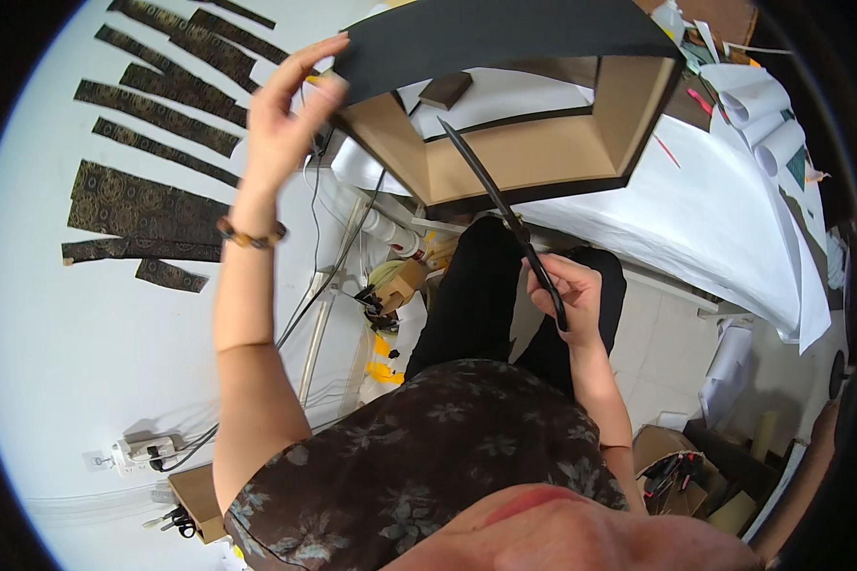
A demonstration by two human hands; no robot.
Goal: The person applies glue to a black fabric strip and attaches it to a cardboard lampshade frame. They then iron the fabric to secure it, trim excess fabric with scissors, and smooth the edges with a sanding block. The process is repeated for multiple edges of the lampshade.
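A large open frame-like box (533, 171), black outside and tan inside, is tilted over the front of the worktable. My left hand (290, 114) is closed at its upper left corner, fingertips along the black edge and thumb below. A small yellow bit shows near that thumb. In my right hand (571, 290), below the box, are long black scissors (495, 190) with the blades together, seen edge-on. Their tip points up and left, in front of the box's opening. Through the opening, a small dark block (446, 90) shows on white paper.
White paper (705, 219) covers the table and hangs over its edge. Paper rolls (747, 95) lie at the right. Dark patterned strips (152, 114) hang on the left wall, above a socket with cables (152, 452). A carton of tools (676, 471) stands at lower right.
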